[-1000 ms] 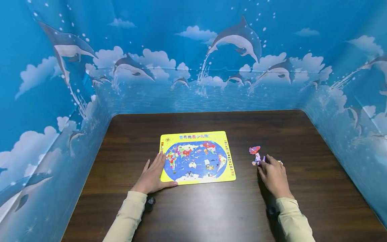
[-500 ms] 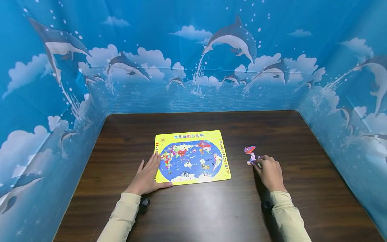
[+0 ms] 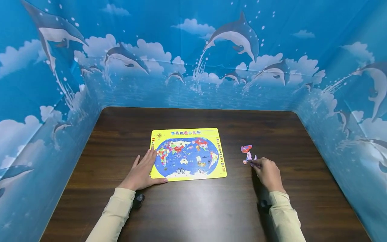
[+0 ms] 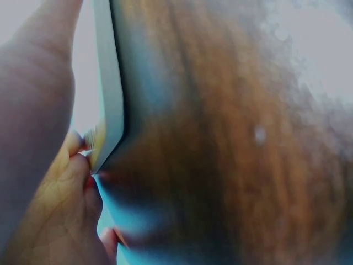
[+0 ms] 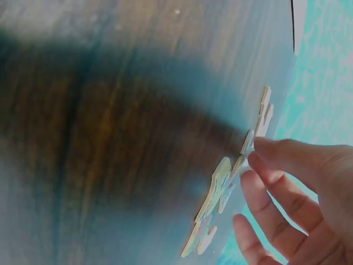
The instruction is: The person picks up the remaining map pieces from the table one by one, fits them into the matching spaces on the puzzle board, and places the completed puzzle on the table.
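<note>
The left hand [image 3: 139, 173] rests straight-fingered on the edge of the yellow map board [image 3: 191, 154], which lies mostly to its right on the desk [image 3: 196, 210]. The right hand [image 3: 268, 173] pinches a small piece [image 5: 239, 164], loose pieces [image 3: 246, 149] just beyond its fingertips.

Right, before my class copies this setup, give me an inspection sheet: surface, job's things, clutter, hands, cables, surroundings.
Surface: dark wood-grain table, glossy, with glare near the front.
Job's things: yellow-bordered world-map board; small loose pieces to its right.
Clutter: nothing seen.
Hands: left hand rests at the board's left and near edges; right hand has fingertips at the pieces, grip unclear.
Cables: nothing seen.
Surroundings: blue dolphin-print backdrop behind and on both sides.
</note>
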Demonstrator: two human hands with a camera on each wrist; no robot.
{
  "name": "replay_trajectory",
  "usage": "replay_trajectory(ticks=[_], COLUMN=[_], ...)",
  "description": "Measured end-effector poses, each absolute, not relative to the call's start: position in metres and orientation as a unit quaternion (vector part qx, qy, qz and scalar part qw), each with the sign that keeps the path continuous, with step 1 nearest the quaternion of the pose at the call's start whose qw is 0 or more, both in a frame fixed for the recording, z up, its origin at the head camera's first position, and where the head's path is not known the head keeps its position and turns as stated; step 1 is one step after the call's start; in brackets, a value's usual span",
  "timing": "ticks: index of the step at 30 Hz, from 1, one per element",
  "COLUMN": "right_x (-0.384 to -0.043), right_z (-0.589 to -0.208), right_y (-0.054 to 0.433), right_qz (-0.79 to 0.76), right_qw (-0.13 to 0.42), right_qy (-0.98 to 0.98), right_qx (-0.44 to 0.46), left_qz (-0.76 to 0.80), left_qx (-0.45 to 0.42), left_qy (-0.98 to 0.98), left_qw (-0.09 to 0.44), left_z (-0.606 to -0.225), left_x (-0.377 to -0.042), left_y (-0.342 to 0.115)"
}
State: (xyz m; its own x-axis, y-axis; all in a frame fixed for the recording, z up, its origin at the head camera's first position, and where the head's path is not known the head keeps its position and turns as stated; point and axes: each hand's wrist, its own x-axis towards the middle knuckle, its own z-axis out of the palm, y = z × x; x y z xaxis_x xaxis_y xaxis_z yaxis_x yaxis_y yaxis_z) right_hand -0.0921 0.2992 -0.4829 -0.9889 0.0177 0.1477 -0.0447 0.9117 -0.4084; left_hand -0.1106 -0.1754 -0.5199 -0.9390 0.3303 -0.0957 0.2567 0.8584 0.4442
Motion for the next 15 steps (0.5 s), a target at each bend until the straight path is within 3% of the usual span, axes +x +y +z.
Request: replay_trajectory(ticks=[15], right_x=[-0.103], right_z=[-0.486], right_y=[0.3], right_qz=[0.232], right_qw=[0.047], right_qy=[-0.971], right_qx=[-0.027], left_qz=[0.225], left_qx=[0.146], left_qy=[0.958], left_qw=[0.106], left_z=[-0.518], left_x=[-0.114], left_y=[-0.177])
